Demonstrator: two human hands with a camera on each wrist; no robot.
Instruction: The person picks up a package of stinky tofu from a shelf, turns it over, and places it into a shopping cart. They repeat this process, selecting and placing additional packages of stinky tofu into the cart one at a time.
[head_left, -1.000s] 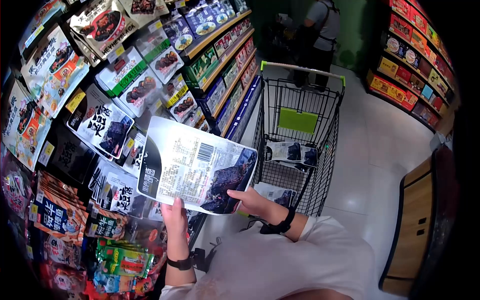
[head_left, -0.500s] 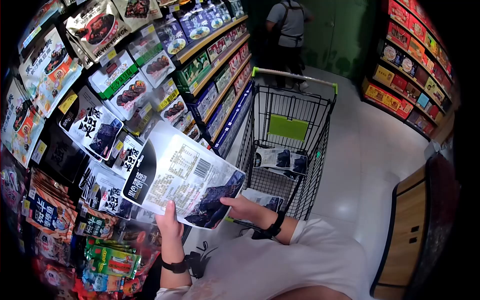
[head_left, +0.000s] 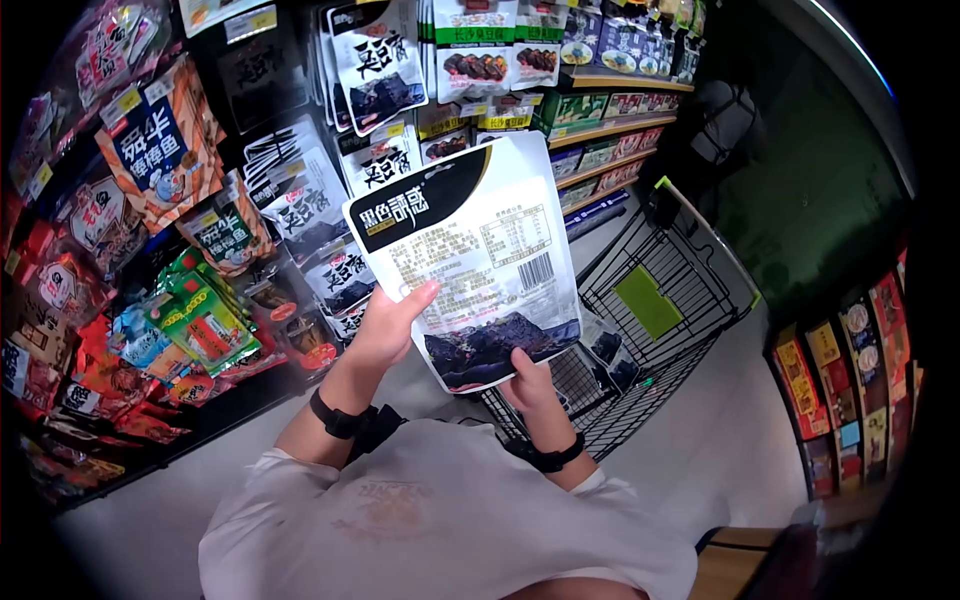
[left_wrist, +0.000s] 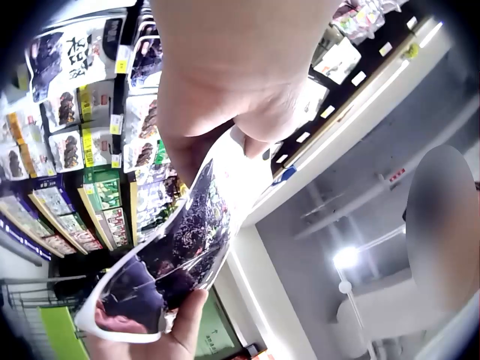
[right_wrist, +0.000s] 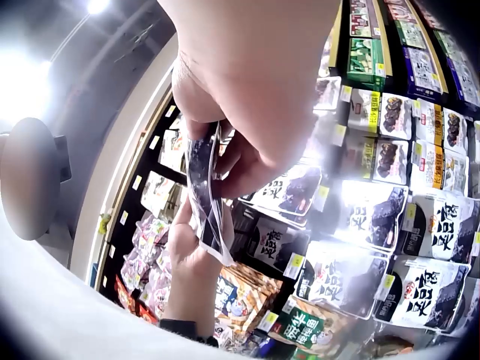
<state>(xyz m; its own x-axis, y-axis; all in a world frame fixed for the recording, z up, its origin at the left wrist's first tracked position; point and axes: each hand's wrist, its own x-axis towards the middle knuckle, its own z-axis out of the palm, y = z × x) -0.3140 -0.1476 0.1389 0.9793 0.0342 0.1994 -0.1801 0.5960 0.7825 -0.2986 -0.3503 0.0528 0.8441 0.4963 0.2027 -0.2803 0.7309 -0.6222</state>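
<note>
The pouch point(head_left: 468, 262) is white and black, the cart panel point(head_left: 648, 302) green.

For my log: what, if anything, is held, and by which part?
A flat white-and-black plastic pouch: left grip on its left edge, right grip on its bottom edge.

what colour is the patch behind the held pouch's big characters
The patch on the pouch is black, clearest in the head view.

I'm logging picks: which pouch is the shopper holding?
The pouch gripped by left hand and right hand, its barcode showing; similar pouches hang on display or lie in the cart.
</note>
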